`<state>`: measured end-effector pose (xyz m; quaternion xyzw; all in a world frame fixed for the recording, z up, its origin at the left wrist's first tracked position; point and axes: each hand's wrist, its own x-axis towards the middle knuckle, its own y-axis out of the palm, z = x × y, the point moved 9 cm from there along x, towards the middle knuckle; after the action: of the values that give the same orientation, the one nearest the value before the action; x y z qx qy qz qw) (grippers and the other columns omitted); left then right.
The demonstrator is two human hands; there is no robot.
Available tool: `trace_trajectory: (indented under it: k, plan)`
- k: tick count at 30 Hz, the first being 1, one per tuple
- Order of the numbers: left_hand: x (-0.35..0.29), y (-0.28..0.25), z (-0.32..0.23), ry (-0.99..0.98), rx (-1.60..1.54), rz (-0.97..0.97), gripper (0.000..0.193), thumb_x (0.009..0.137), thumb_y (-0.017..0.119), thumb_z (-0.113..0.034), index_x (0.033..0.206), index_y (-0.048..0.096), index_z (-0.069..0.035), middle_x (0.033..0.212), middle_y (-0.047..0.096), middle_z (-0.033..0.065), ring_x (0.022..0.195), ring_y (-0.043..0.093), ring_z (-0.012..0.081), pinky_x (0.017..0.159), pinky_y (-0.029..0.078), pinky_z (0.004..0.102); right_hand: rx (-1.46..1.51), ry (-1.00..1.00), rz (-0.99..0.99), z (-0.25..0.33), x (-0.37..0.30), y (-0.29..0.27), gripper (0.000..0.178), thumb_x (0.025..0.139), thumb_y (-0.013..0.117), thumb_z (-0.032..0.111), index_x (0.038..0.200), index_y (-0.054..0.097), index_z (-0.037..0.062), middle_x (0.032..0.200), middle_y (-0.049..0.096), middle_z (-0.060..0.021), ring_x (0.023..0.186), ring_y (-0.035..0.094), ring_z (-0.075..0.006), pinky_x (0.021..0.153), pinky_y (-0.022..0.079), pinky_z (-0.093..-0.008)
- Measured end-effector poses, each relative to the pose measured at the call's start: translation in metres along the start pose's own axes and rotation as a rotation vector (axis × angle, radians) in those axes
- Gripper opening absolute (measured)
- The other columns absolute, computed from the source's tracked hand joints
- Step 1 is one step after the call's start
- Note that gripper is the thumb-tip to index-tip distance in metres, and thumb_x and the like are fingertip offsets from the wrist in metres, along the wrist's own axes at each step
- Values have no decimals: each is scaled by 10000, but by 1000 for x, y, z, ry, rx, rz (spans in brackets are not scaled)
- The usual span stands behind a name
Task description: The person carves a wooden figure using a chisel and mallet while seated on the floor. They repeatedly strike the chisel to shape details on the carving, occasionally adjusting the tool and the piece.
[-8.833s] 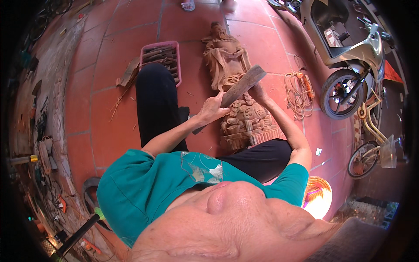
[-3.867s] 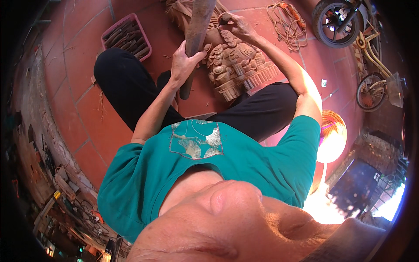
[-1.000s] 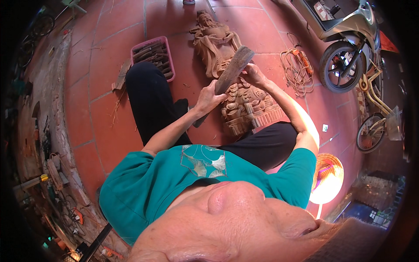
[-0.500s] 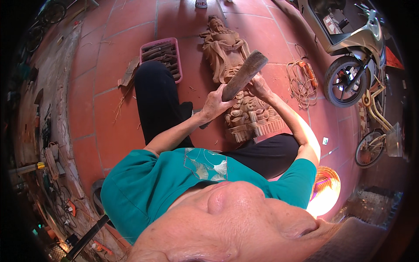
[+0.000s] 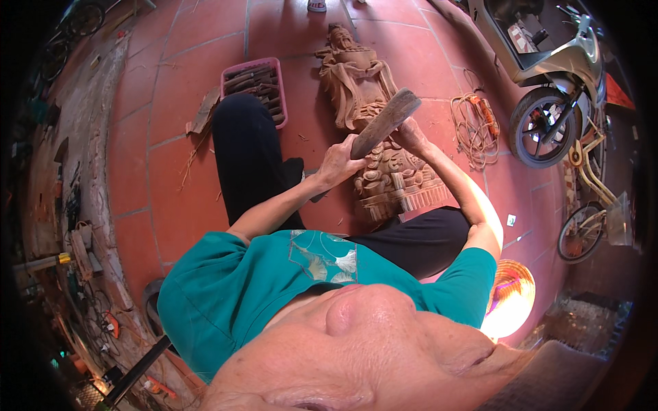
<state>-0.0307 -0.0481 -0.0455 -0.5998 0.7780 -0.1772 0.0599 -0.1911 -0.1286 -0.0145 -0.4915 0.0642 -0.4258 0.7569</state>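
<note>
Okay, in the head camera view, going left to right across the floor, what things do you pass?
Pink plastic basket of wooden-handled tools → brown carved wooden figure statue → orange coiled cord → grey-green parked scooter.

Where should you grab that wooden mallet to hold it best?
By its narrow lower handle, coming from the left, where the left hand already grips the wooden mallet. The thick head tilts up and right over the carved statue, so the slim end suits fingers.

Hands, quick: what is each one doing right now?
Left hand: closed around the handle of the wooden mallet.
Right hand: curled against the carved wooden statue, partly behind the mallet; whether it grips anything cannot be told.
</note>
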Motion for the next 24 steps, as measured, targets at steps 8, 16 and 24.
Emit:
trace_trajectory:
  k: [8, 16, 24]
  plan:
    - [2, -5, -7, 52, 5, -44, 583, 803, 804, -304, 1217, 533, 4, 970, 697, 249, 939, 702, 407, 794, 534, 470, 64, 73, 53, 1, 3, 1, 121, 866, 709, 56, 984, 730, 62, 831, 731, -111, 794, 720, -223, 706, 565, -370]
    - [-2, -5, 9, -95, -131, -22, 520, 822, 799, -234, 1230, 578, 0, 885, 691, 99, 723, 653, 140, 663, 544, 315, -127, 47, -19, 16, 6, -13, 250, 845, 745, 132, 1078, 668, 81, 977, 691, -147, 915, 691, -338, 795, 561, -400]
    - [3, -22, -7, -226, -355, -81, 445, 859, 809, -274, 1157, 610, -11, 859, 718, 53, 697, 661, 116, 626, 535, 276, 6, 94, 28, -22, -14, -9, 305, 828, 742, 111, 1115, 638, 100, 1172, 667, -181, 1103, 642, -382, 894, 524, -443]
